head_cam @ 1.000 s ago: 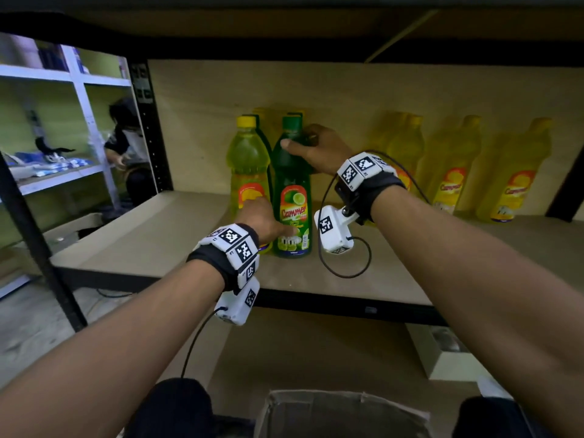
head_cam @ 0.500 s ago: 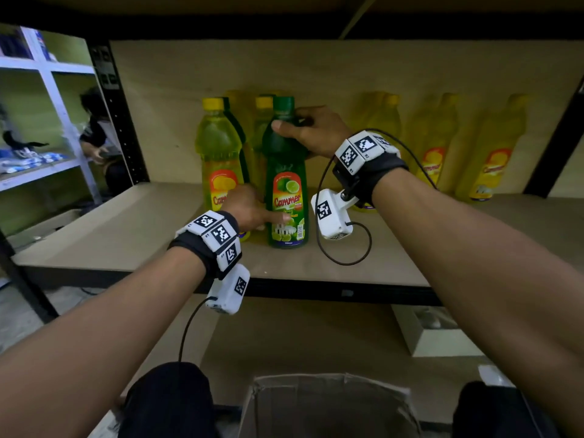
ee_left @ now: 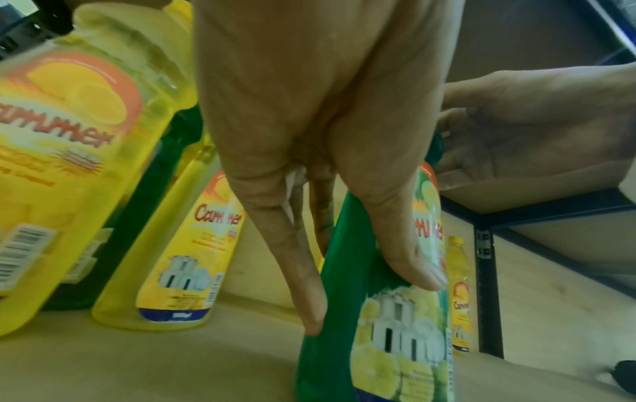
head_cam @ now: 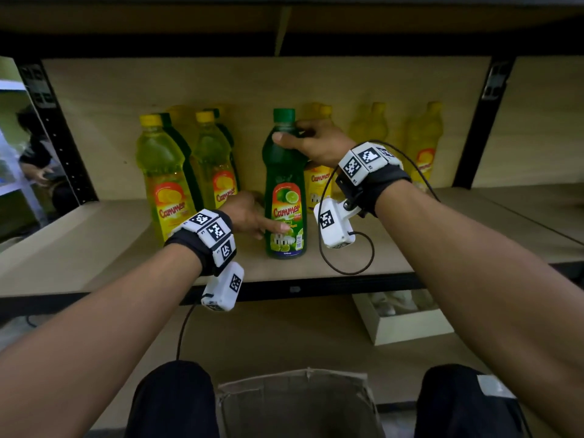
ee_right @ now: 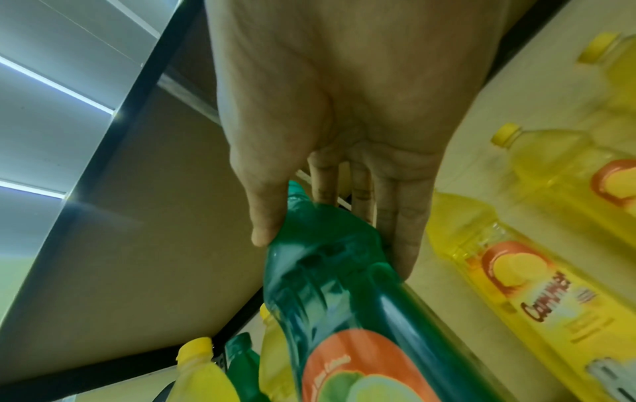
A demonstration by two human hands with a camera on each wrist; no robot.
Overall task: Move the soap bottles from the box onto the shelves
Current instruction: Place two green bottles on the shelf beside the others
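On shelf board [head_cam: 94, 248], near front edge: green Cammer bottle [head_cam: 286, 197] upright. My right hand [head_cam: 319, 143] wraps its neck just below green cap [head_cam: 283, 116], thumb in front, fingers behind. My left hand [head_cam: 249, 213] pinches its lower body, thumb on label, fingers [ee_left: 309, 299] along side. Left of green bottle: yellow Cammer bottles [head_cam: 164, 184]. Behind and right of it: more yellow bottles [head_cam: 423, 147] against back panel. Below shelf board: cardboard box [head_cam: 300, 403] between my knees.

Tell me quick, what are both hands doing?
Left hand: holding the green soap bottle low, at its label.
Right hand: holding the same bottle's neck.
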